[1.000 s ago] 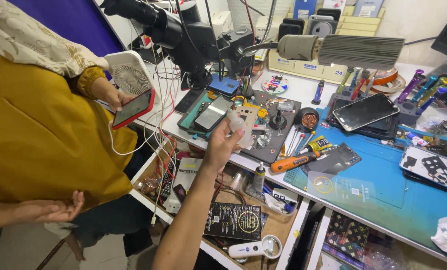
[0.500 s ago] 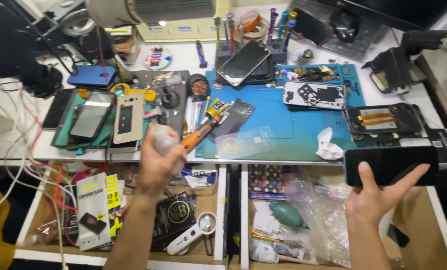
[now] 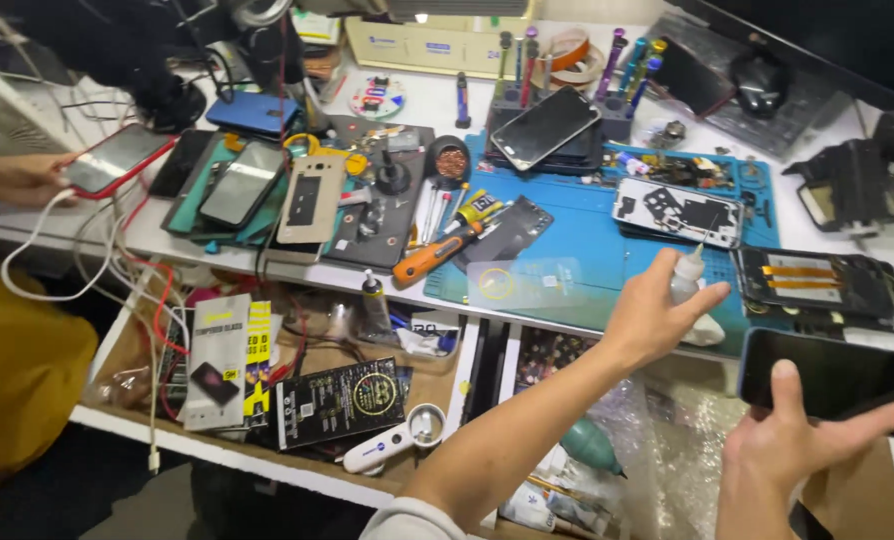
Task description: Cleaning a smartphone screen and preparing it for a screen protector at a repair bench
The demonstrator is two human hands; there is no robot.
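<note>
Cluttered repair bench (image 3: pixel 587 240) w/ a blue mat fills my view, open drawers below its front edge. My left hand (image 3: pixel 657 315) has its fingers (image 3: pixel 702 300) wrapped around a small clear squeeze bottle (image 3: pixel 689 272) w/ a pointed nozzle, held upright just over the front of the mat. My right hand (image 3: pixel 797 450) carries a dark phone (image 3: pixel 832 375) flat across the palm, screen side up, thumb on its edge, other fingers spread loosely under it; it sits off the bench edge, near the bottle but not touching it.

Progress, as I judge it: bottle and phone are both picked up, but the nozzle points up, not at the phone, so no liquid looks applied yet. I can't tell if the bottle is capped.

Further out: an opened phone frame (image 3: pixel 679 212) w/ exposed boards lies on the mat behind the bottle, an orange-handled screwdriver (image 3: pixel 437 255) to its left, a stack of phones (image 3: pixel 547 128) at the back. Far left, another person's hand (image 3: pixel 27 180) holds a red-cased phone (image 3: pixel 117 160) on a white cable. Left drawer has boxed screen protectors (image 3: pixel 222 355).
</note>
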